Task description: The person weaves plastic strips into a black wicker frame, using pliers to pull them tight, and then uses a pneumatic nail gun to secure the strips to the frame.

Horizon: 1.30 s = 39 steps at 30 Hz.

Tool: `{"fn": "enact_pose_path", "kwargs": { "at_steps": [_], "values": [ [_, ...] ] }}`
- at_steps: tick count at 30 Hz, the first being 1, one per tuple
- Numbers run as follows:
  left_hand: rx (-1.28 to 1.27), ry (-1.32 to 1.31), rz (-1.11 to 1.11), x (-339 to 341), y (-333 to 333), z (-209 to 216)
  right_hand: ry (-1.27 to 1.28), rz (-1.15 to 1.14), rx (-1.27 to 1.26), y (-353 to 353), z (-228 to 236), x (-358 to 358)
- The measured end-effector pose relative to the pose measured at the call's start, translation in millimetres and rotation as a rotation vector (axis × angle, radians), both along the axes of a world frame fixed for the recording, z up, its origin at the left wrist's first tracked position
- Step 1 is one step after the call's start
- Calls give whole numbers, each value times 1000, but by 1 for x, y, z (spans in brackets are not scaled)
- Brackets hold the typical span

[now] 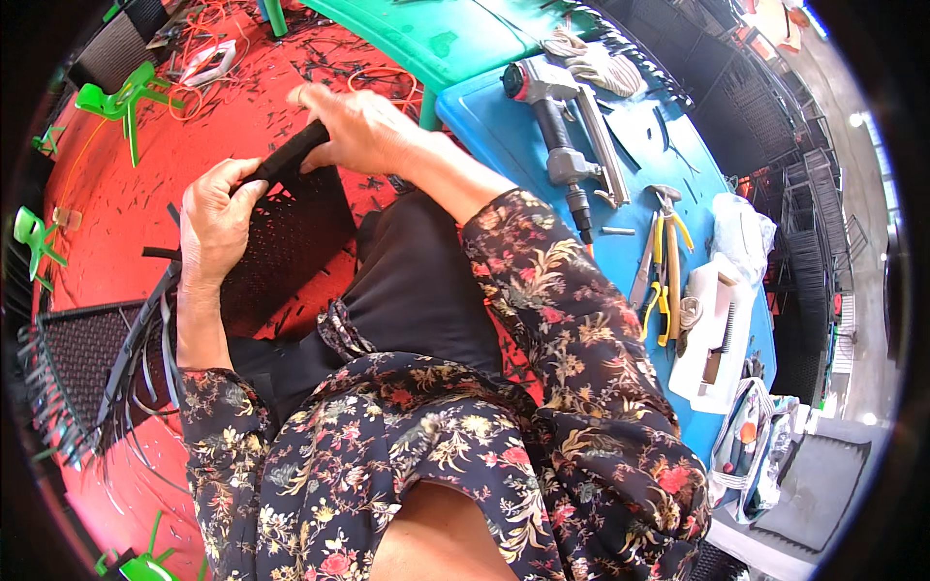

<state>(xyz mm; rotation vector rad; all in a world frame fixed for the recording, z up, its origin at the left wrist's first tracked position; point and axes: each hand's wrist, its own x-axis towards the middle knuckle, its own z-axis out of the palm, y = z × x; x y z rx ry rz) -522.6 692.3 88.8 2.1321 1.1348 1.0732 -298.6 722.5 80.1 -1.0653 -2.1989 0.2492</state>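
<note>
I have a black woven panel in front of me, left of my dark-trousered legs, with a thick wrapped black edge at its top. My left hand is closed on the left end of that edge, thumb on top. Around the other end of the same edge sit the fingers and thumb of my right hand, its forefinger lying along the far side. Loose black strips hang beside my left wrist. The lower part of the panel is in shadow.
On the right, a blue table carries a grey pneumatic stapler, a hammer, yellow-handled pliers, gloves and a white tray. A green table adjoins it. Black scraps litter the red floor. Green stools stand left.
</note>
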Motion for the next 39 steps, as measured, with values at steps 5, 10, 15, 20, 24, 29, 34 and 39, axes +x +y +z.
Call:
{"fn": "enact_pose_path", "kwargs": {
  "at_steps": [5, 10, 15, 20, 24, 29, 34, 39],
  "values": [
    [115, 88, 83, -7, -11, -3, -99, -799, -317, -20, 31, 108],
    [364, 172, 118, 1, -26, -13, -548, -1080, -558, -43, -21, 228],
    [277, 137, 182, 5, -35, -16, -544, -967, -615, -22, -35, 237],
    [130, 152, 145, 14, -42, -8, -149, -971, -792, -12, -65, 281],
    [164, 134, 133, 14, -42, -14, 97, -932, -779, -30, -22, 269],
    [98, 111, 86, 18, -33, -17, 69, -735, -628, -96, 62, 187],
    [-77, 145, 62, 8, -40, 1, 324, -321, -821, -145, 108, 94],
    [-89, 138, -32, 13, -30, -2, 560, -157, -1065, -167, 107, 32]
  ]
}}
